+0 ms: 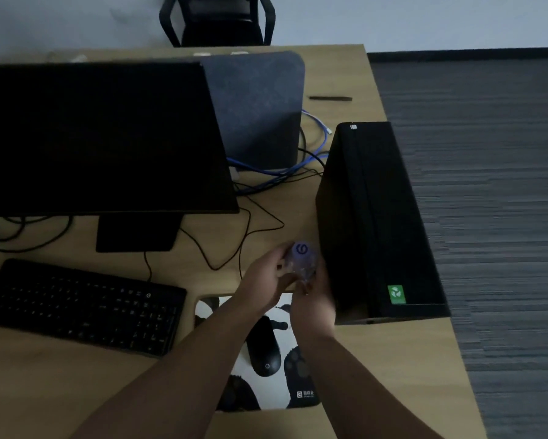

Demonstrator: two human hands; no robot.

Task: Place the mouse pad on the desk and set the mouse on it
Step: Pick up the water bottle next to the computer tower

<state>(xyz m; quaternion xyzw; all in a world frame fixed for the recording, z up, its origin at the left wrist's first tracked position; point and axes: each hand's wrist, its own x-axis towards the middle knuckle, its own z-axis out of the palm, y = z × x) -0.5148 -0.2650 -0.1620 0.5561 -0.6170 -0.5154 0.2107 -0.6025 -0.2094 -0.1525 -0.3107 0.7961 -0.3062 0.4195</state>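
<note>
A white mouse pad (294,383) with black paw prints lies flat on the wooden desk (393,359), right of the keyboard. A black mouse (264,351) rests on the pad, partly hidden by my forearms. Above the pad's far edge, my left hand (267,275) and my right hand (313,299) together hold a crumpled clear plastic wrapper (301,259) with a purple round logo. The wrapper is blurred.
A black keyboard (82,305) sits at the left, behind it a dark monitor (101,137) on a stand. A black computer tower (374,223) stands close on the right. Black and blue cables (266,172) trail behind. The desk's right edge drops to grey carpet.
</note>
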